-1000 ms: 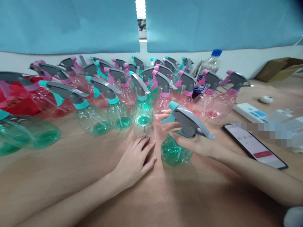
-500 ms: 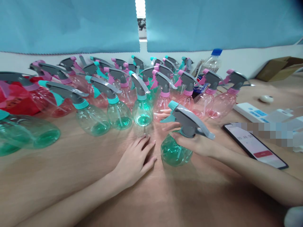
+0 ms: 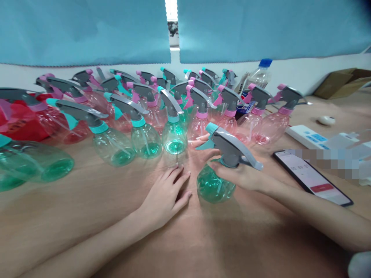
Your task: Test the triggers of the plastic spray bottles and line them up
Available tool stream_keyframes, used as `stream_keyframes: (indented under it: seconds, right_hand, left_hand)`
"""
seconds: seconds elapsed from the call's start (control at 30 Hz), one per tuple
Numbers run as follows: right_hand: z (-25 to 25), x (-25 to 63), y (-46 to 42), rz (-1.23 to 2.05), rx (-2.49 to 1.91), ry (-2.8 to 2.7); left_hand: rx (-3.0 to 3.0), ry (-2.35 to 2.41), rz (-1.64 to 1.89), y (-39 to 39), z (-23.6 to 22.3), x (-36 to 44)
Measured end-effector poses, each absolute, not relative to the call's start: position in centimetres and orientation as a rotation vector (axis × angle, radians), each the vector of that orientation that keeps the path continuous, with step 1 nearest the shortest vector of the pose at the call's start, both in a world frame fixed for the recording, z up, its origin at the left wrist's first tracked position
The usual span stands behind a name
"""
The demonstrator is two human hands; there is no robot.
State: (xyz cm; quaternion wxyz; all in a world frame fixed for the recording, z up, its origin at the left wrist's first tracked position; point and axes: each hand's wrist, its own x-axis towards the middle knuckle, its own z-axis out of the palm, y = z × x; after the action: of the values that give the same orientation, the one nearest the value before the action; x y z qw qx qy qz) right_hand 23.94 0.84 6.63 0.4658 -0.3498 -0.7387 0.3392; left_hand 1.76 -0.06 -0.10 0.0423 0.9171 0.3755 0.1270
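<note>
My left hand lies palm down on the wooden table, fingers slightly spread, holding nothing. A green see-through spray bottle with a grey and turquoise trigger head stands upright to its right. My right hand is around that bottle's upper part, thumb across the front and fingers reaching behind it; how firmly they press is hidden. Just beyond my left fingertips stands another green spray bottle, with a similar one at its left.
Several pink spray bottles and green ones crowd the back. A red bag lies at left. To the right are a phone showing a timer, a white power strip, a white earbud and a cardboard box.
My right fingers behind the bottle have shifted slightly. The digits on the phone's timer have changed. My left hand and the bottles stay in place.
</note>
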Motion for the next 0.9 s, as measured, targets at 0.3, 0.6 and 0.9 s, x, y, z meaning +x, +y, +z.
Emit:
stream_keyframes:
  seconds: [0.3,0.6,0.9]
  right_hand:
    - [7.3,23.8,0.6,0.867,-1.004,-1.829]
    - [7.4,23.8,1.0,0.865,-0.914,-1.833]
    - [7.8,23.7,0.7,0.879,-0.908,-1.822]
  left_hand:
    - [2.793,1.148,0.382,0.0,-0.1,1.7]
    - [2.778,1.150,0.403,-0.1,-0.1,1.7]
    - [2.779,1.150,0.375,0.0,0.0,1.7]
